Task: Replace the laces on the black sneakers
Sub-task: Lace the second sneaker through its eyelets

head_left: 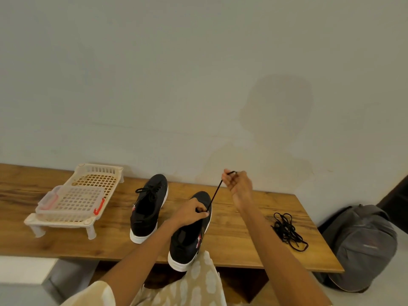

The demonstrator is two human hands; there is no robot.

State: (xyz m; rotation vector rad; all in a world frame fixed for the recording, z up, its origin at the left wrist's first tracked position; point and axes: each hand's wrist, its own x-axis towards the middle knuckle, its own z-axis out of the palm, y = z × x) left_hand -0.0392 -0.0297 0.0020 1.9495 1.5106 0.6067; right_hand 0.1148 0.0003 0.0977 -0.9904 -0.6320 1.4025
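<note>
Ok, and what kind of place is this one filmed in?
Probably a room in a home, not a workshop: a low wooden bench against a plain painted wall, a grey backpack on the floor beside it, and a plastic basket rack on the bench.

a plain pale wall [154, 74] fills the upper part of the view, grey-green in tone, with a faint darker stain and a soft shadow on its right half. a long wooden bench [242, 239] with warm brown grain stands against the wall, open and dark underneath. the floor [393, 279] at the right is light grey. a grey backpack [362, 246] sits on it, just beside the bench's right end. a dark doorway or panel edge [397, 195] shows at the far right. the light is soft and even.
</note>
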